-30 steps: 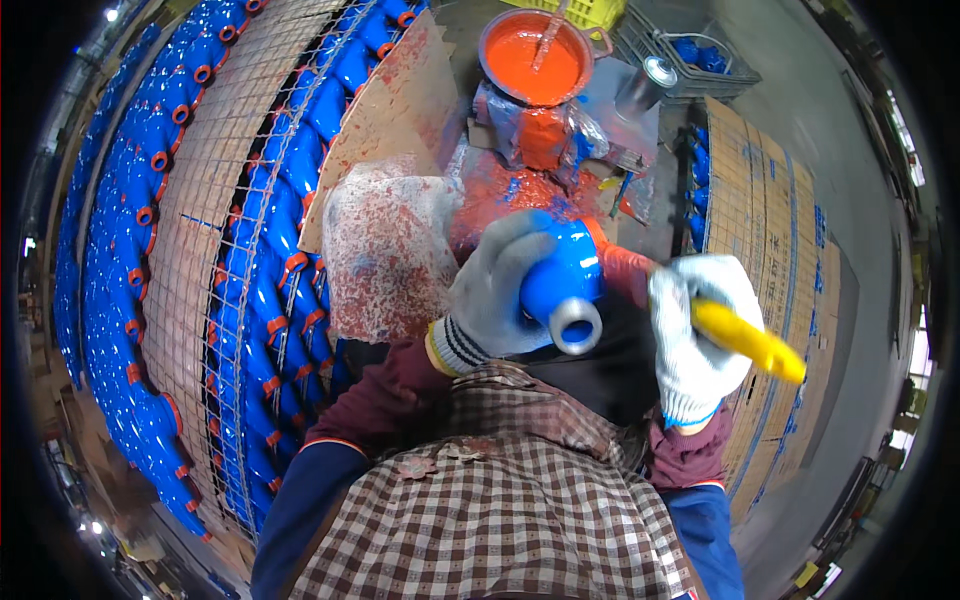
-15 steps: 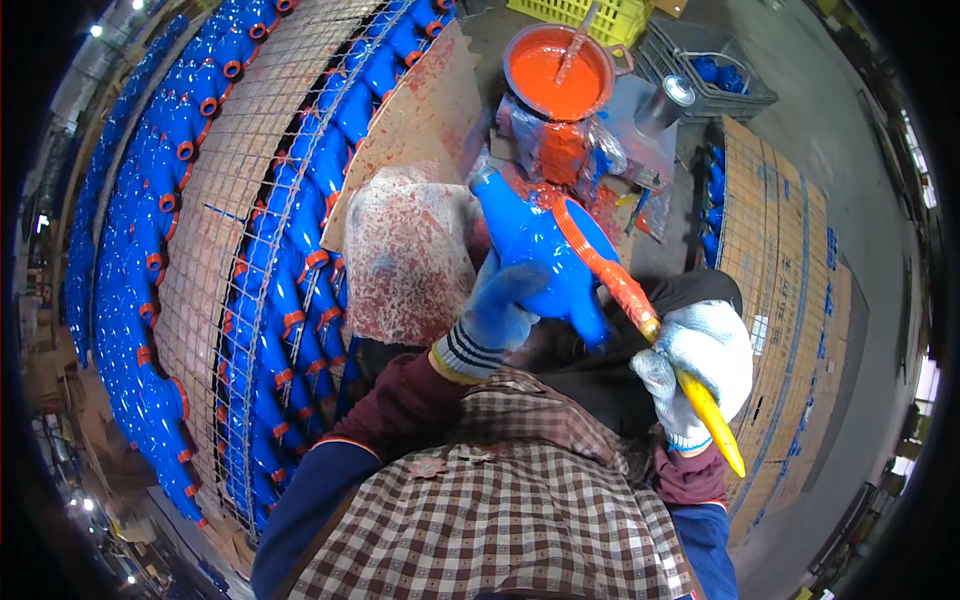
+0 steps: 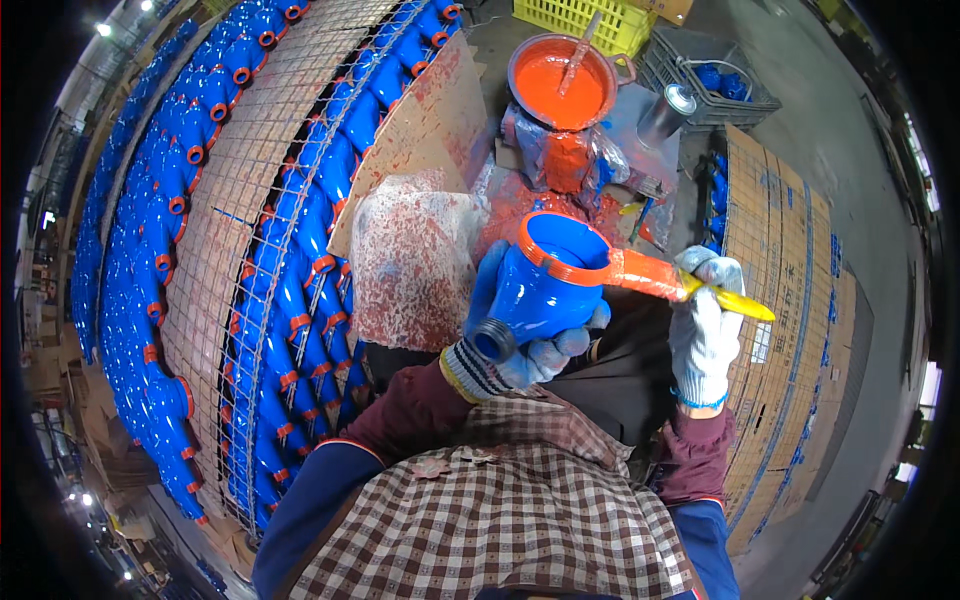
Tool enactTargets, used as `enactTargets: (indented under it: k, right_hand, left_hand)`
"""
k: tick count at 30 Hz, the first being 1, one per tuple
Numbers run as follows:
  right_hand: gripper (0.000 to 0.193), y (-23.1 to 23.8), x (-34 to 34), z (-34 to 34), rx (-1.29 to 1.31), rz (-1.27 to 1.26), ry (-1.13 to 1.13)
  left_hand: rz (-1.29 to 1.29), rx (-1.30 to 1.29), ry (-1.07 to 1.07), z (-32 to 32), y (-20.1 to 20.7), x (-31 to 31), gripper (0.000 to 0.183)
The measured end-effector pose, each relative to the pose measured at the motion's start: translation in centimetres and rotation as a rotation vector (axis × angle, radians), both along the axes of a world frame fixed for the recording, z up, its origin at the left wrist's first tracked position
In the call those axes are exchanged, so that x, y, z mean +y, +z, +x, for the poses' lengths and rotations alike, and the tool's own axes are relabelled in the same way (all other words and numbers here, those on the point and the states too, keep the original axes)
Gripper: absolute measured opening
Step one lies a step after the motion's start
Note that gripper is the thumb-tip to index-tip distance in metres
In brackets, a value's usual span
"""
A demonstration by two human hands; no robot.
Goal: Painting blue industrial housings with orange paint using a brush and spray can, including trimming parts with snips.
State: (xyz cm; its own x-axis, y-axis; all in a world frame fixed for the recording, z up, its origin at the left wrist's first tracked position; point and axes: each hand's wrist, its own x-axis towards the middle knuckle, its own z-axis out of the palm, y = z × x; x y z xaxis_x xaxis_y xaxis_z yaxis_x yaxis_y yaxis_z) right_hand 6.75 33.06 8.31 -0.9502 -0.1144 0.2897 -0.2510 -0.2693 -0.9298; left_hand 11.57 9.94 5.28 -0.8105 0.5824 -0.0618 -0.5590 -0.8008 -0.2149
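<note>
A glossy blue pipe fitting with a wide round mouth and a smaller dark threaded outlet rests in my gloved left hand. My left fingers wrap round it from below and from the left side. Orange-red paint covers its rim. In my gloved right hand is a paintbrush with a yellow handle, pinched between thumb and fingers. Its paint-coated orange head touches the right edge of the fitting's rim.
Ahead stands a pot of orange paint with a stick in it, beside a metal can. Wire-mesh racks of blue fittings fill the left. A speckled board lies near my left hand; a cardboard-covered stack stands right.
My left hand has turned the fitting so its wide mouth faces up. The right hand has risen, and the brush now lies nearly level against the rim's right side.
</note>
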Motion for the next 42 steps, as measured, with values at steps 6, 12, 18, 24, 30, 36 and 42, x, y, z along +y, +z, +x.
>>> enactTargets:
  k: [6,12,18,24,30,36,42]
  right_hand:
    - [0.025,2.6,-0.4,-0.1,0.021,-0.042,-0.166]
    - [0.013,3.7,-2.4,-5.3,0.493,1.092,-0.301]
    - [0.031,3.3,-3.6,-5.8,0.633,1.186,-0.265]
    - [0.014,3.7,-1.6,-3.3,0.76,1.013,-0.323]
    - [0.012,-0.2,-0.9,-1.2,0.224,0.269,-0.289]
    - [0.024,-5.3,-4.2,0.1,-0.504,-0.682,-0.12]
    - [0.041,-5.3,-5.3,0.5,-0.311,0.435,-0.447]
  left_hand:
    - [-0.844,0.221,0.273,-1.3,0.0,-1.3,0.084]
    - [-2.278,1.233,0.322,-1.0,1.7,-2.1,0.071]
    - [-2.528,1.377,0.242,-0.9,3.0,-1.0,0.078]
    - [-2.288,1.196,0.328,-1.2,1.2,-2.0,0.084]
    - [-1.058,0.565,0.133,-0.5,-1.7,-2.4,0.089]
    - [-0.212,0.23,0.066,2.2,-4.1,0.0,0.086]
    - [-0.413,0.624,0.242,2.6,-0.6,2.0,0.091]
